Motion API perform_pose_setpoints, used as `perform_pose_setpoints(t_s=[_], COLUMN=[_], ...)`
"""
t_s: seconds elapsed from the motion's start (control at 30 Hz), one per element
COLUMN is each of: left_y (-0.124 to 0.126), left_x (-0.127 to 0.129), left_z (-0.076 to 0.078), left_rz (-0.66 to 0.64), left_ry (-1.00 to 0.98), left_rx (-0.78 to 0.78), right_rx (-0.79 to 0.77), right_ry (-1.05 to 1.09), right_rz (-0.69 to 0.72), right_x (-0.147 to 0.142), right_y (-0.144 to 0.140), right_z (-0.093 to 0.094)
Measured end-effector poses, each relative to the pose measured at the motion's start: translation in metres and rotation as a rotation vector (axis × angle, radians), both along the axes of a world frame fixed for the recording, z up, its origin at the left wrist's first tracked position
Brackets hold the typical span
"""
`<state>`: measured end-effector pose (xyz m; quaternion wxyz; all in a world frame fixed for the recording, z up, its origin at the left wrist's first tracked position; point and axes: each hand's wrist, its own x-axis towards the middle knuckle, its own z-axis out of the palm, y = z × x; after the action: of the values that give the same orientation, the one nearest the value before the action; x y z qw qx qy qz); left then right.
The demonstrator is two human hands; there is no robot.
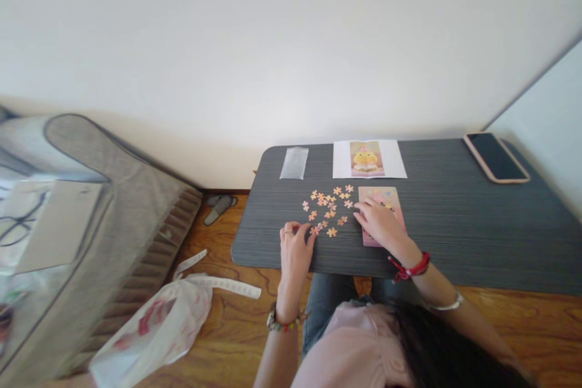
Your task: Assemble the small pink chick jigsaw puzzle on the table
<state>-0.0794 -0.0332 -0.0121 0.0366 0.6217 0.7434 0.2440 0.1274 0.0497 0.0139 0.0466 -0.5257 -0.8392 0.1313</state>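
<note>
Loose jigsaw puzzle pieces in orange, pink and yellow lie scattered on the dark table. At their near left edge is my left hand, its thumb and index fingertip closed on a puzzle piece that still lies on the table. My right hand rests over the pink puzzle board, fingers apart and reaching to its left side. The hand covers much of the board; coloured and dark patches show around it. Nothing can be seen in the right fingers.
A white sheet with a yellow character picture lies behind the board. A clear plastic sleeve sits at the back left, a phone at the back right. Left of the table are a grey sofa, slippers and a plastic bag.
</note>
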Motion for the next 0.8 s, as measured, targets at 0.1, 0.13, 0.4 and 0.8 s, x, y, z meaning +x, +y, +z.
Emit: perform_pose_setpoints(t_s=[0.1, 0.13, 0.4, 0.8], left_y=[0.002, 0.003, 0.007, 0.007], left_x=[-0.004, -0.005, -0.009, -0.009], left_z=[0.000, 0.000, 0.003, 0.000], left_rz=[0.012, 0.015, 0.030, 0.025], left_ry=[-0.002, -0.002, -0.011, -0.026], left_rx=[-0.001, -0.007, -0.028, -0.036], right_rx=[0.004, 0.009, 0.035, 0.078], right_ry=[0.007, 0.012, 0.107, 0.130], right_rz=[0.013, 0.019, 0.042, 0.016], right_x=[0.001, 0.001, 0.009, 0.027], right_y=[-0.001, -0.001, 0.000, -0.007], right_z=[-0.004, -0.005, -0.012, -0.019])
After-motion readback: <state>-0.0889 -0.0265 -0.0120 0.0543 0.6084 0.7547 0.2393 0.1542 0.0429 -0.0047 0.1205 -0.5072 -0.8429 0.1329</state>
